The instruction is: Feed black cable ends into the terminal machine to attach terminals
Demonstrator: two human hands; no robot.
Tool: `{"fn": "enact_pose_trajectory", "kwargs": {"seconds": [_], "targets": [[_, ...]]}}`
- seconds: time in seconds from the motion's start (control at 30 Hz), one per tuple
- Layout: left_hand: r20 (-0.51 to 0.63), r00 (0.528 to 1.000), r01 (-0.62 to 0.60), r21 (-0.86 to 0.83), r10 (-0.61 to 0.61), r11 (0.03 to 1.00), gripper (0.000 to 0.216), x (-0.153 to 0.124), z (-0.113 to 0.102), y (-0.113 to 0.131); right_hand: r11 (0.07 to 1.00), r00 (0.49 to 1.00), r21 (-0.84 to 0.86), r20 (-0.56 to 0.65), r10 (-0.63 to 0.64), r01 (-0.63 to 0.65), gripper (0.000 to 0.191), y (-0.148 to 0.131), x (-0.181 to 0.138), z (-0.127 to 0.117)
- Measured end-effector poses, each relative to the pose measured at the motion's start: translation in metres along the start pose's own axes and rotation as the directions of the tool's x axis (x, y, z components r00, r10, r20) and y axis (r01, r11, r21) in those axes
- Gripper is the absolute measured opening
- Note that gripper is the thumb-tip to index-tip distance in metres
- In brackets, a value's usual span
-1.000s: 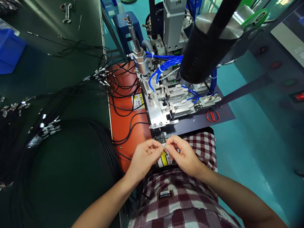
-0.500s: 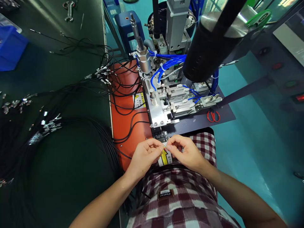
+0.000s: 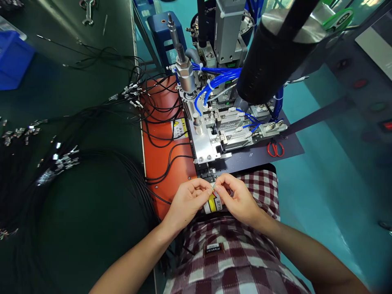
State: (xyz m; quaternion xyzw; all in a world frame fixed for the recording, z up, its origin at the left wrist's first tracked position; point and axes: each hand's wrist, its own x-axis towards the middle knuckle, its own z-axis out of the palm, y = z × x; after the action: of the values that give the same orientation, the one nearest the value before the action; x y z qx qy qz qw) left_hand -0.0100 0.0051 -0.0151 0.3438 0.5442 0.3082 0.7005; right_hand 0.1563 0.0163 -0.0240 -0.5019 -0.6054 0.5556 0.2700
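Observation:
My left hand (image 3: pixel 190 201) is closed in a pinch at the front of the machine, above a white label with a yellow arrow (image 3: pixel 212 204). A black cable (image 3: pixel 159 199) runs toward this hand from the left, and its end is hidden by the fingers. Fine coloured wires (image 3: pixel 213 189), with greenish and red bits showing, are between the fingertips of both hands. My right hand (image 3: pixel 237 198) pinches the wires from the other side, thumb against forefinger. Just beyond the fingertips lies the black feed track (image 3: pixel 206 173) of the machine.
A metal machine (image 3: pixel 203 149) with blue air tubes (image 3: pixel 220 77) stands ahead on an orange base (image 3: pixel 165 163). Red-handled scissors (image 3: pixel 275 150) lie at its right. Bundled black cables (image 3: pixel 128 169) with metal ends cover the dark bench at left, near a blue bin (image 3: pixel 14 59) and wrench (image 3: pixel 88 13).
Both hands stay almost in place, still pinching. The right fingers have shifted slightly, and more of the coloured wires shows between the fingertips.

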Motion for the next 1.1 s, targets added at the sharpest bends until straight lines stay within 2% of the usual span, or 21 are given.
{"fn": "enact_pose_trajectory", "kwargs": {"seconds": [0.17, 0.5, 0.63, 0.73, 0.9, 1.1], "targets": [[0.013, 1.000, 0.012, -0.044, -0.011, 0.999, 0.024, -0.001, 0.000, 0.000, 0.990, 0.997, 0.125, 0.031, 0.065, -0.068, 0.019, 0.002, 0.001, -0.007], [0.017, 1.000, -0.017, 0.039, 0.017, 0.999, 0.024, -0.003, 0.000, 0.000, 0.992, 0.995, -0.092, 0.057, -0.078, 0.083, 0.009, -0.008, 0.009, -0.016], [0.033, 0.999, -0.012, 0.040, 0.011, 0.999, 0.022, -0.003, 0.000, 0.000, 0.987, 0.992, -0.119, 0.084, -0.095, 0.105, 0.014, -0.011, 0.010, -0.017], [0.038, 0.999, -0.014, 0.039, 0.013, 0.999, 0.020, -0.003, 0.000, 0.001, 0.997, 0.993, -0.057, 0.110, -0.047, 0.053, 0.018, -0.011, 0.009, -0.016], [0.039, 0.999, -0.020, 0.013, 0.020, 1.000, 0.020, -0.003, 0.000, 0.001, 0.981, 0.983, 0.172, 0.175, 0.057, -0.087, 0.020, -0.005, 0.007, -0.014], [0.023, 0.999, -0.035, 0.039, 0.034, 0.999, 0.020, -0.005, 0.001, 0.004, 0.971, 0.989, 0.215, 0.124, 0.080, -0.106, 0.011, -0.004, 0.005, -0.012]]}}
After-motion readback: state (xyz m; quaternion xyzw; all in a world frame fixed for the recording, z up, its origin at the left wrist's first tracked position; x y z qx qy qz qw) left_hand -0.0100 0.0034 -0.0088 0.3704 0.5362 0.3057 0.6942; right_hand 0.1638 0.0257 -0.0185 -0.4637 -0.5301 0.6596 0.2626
